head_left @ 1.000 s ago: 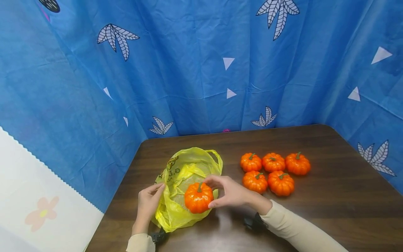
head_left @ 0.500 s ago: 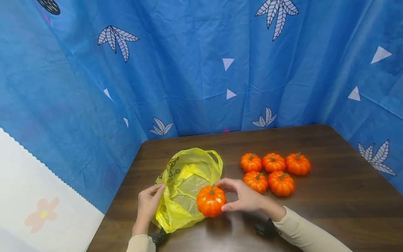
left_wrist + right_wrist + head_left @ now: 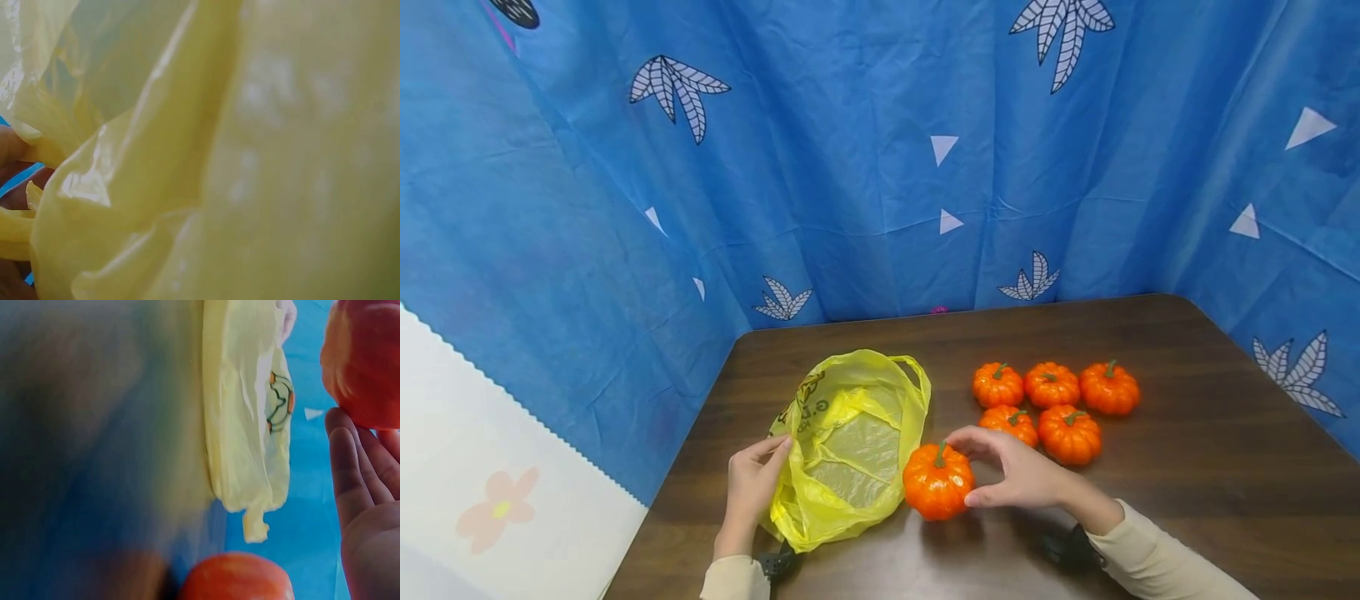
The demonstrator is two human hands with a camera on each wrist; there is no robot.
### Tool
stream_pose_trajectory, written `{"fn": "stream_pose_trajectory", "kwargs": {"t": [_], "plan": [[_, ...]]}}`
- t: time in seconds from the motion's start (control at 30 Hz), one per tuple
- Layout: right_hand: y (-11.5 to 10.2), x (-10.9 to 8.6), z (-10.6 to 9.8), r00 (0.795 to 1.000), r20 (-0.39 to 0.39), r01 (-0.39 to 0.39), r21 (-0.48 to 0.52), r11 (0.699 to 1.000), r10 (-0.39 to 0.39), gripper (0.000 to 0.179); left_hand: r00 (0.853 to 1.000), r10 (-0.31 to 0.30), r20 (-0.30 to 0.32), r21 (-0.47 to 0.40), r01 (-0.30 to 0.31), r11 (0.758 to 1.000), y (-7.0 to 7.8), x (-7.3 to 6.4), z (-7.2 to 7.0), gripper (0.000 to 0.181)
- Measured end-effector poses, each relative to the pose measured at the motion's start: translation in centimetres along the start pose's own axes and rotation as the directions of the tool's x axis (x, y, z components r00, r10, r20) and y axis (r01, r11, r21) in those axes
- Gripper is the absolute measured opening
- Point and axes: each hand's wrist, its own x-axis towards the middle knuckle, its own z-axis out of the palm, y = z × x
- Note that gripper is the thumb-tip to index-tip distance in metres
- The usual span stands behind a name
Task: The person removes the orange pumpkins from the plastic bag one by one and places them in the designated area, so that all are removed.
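A yellow plastic bag stands with its mouth spread wide on the table, and no pumpkin shows inside. At its left rim, my left hand pinches the plastic between thumb and fingers; the bag's folds fill most of the left wrist view. Just right of the bag, my right hand grips a small glossy orange pumpkin with a green stem, held above the table. The right wrist view has this pumpkin at the fingertips, apart from the bag.
Several more orange pumpkins sit in two rows on the dark wooden table, beyond my right hand. A blue patterned curtain hangs behind the table, and a white cloth lies along the left side.
My right hand has carried the pumpkin rightward, from over the bag's mouth to beside its right edge. My left hand has kept its place on the rim.
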Motion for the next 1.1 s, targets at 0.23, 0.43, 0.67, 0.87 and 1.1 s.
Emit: {"fn": "stream_pose_trajectory", "kwargs": {"t": [0.23, 0.43, 0.67, 0.87, 1.1], "plan": [[0.0, -1.1, -2.1, 0.999, 0.035, 0.007, 0.025, 1.000, -0.007, 0.062, 1.000, 0.013, 0.000, 0.003, -0.013, 1.000, 0.0, 0.0, 0.1, 0.019], [-0.7, -1.6, -4.2, 0.997, 0.074, -0.009, 0.031, 0.999, 0.006, 0.063, 1.000, 0.022, -0.009, -0.007, -0.022, 1.000, 0.1, 0.0, 0.0, 0.018], [-1.2, -2.2, -6.5, 0.995, 0.098, -0.009, 0.062, 0.998, 0.003, 0.063, 1.000, 0.012, -0.013, 0.010, -0.011, 1.000, 0.1, 0.1, 0.0, 0.018], [-1.3, -3.1, -8.3, 0.996, 0.083, -0.044, 0.039, 0.998, 0.040, 0.062, 0.999, 0.027, -0.027, 0.027, -0.026, 0.999, 0.0, 0.1, 0.2, 0.017], [-1.2, -4.1, -10.0, 0.996, 0.064, -0.058, 0.040, 0.998, 0.055, 0.059, 0.999, 0.021, -0.035, 0.004, -0.021, 1.000, -0.1, 0.1, 0.3, 0.017]]}}
